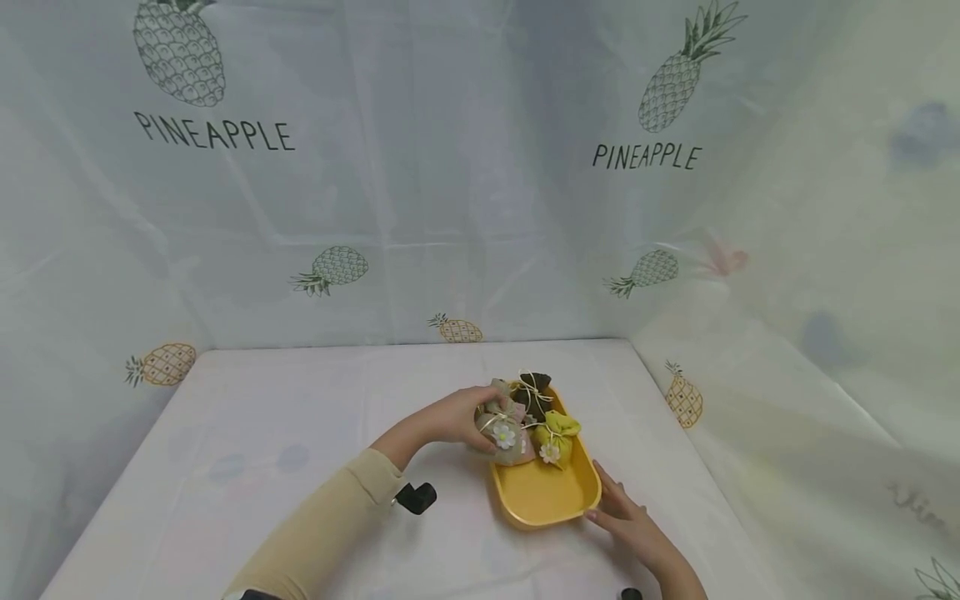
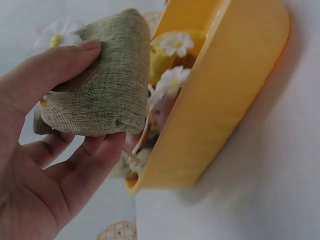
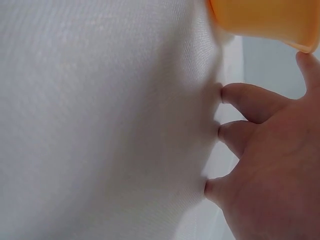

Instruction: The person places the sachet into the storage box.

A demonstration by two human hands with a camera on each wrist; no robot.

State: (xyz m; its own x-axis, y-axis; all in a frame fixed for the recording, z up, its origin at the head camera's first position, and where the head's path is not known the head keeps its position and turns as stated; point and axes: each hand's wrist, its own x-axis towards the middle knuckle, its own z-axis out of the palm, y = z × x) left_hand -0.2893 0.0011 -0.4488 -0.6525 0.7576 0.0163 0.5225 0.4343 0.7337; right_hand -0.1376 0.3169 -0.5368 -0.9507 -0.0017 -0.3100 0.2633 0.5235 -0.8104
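A small grey-green cloth sachet (image 2: 107,75) with a white flower is gripped between the thumb and fingers of my left hand (image 1: 453,417). It is at the left side of a yellow plastic tray (image 1: 551,496). Inside the tray lie a yellow sachet (image 1: 562,429) with a flower, a dark brown sachet (image 1: 534,402) tied with string, and a pinkish one (image 1: 527,452), partly covered. At the tray's near right corner, my right hand (image 1: 633,529) is spread; a digit touches the rim, and in the right wrist view other fingertips rest on the white tabletop (image 3: 100,100).
The white cloth-covered table (image 1: 300,408) extends around the tray. Behind it and along the sides hangs a pale curtain (image 1: 450,167) printed with pineapples. A black device (image 1: 416,497) is attached at my left wrist.
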